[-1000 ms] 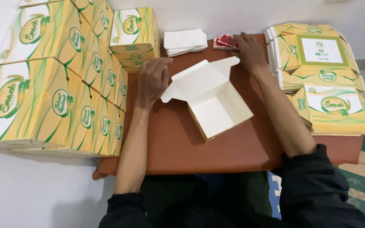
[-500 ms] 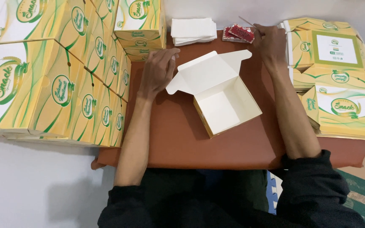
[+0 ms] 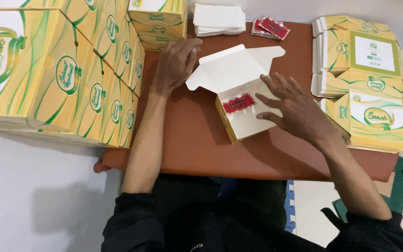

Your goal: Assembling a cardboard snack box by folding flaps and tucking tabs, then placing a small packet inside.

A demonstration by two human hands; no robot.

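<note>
Right hand (image 3: 291, 108), fingers spread and empty, hovers over the open box (image 3: 243, 116) holding a red packet (image 3: 239, 103); left hand (image 3: 176, 63) rests flat, empty, on the bench (image 3: 187, 140).

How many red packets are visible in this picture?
3: one red packet lies inside the open white box, and two lie together at the table's far edge. Others may be hidden beneath those two.

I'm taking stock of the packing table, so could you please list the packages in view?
Open box: table centre, white inside, lid up.
Red sachet: inside it.
Assembled boxes: left, yellow-green rows.
Flat boxes: right, stacked, yellow-green.
Red sachets: far edge.
White stack: beside them.
</note>
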